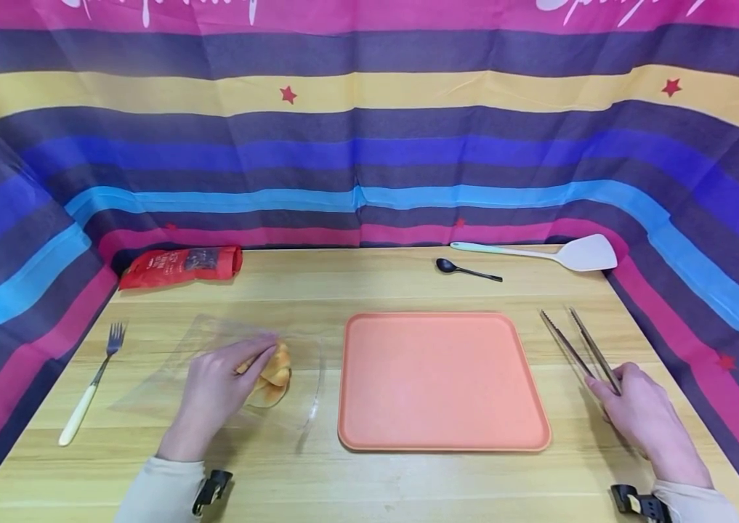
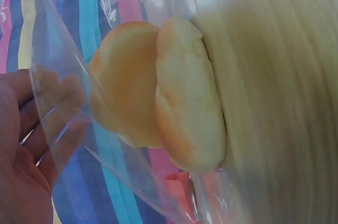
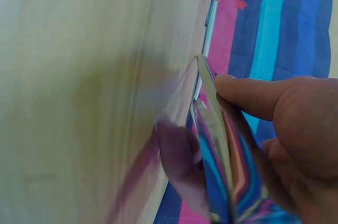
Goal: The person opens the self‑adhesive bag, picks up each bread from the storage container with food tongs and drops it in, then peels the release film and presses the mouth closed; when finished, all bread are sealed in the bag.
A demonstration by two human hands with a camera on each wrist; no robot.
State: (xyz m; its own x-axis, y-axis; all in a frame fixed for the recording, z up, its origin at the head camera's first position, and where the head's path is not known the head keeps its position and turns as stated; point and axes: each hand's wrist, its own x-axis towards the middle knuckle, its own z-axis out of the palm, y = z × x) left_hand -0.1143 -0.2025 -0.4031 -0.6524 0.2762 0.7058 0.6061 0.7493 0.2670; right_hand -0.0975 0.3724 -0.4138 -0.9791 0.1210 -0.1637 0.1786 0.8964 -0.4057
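Note:
Two golden bread rolls point(image 2: 193, 102) lie against each other in a clear plastic bag point(image 1: 173, 363) on the left half of the table. My left hand point(image 1: 219, 378) is over the rolls in the head view, hiding part of them. The left wrist view shows its fingers point(image 2: 66, 94) extended behind the transparent film, apart from the bread. At the right, my right hand point(image 1: 644, 407) grips a pair of metal tongs point(image 1: 594, 345) whose tips point away and stand apart. Shiny tong arms point(image 3: 222, 139) fill the middle of the right wrist view, the thumb on one of them.
Between the hands lies a pink tray point(image 1: 441, 381). A fork point(image 1: 86, 399) with a white handle is at the far left. Along the back are a red packet point(image 1: 179, 266), a small black spoon point(image 1: 470, 272) and a white spatula point(image 1: 585, 253). Striped cloth point(image 1: 356, 160) walls the table.

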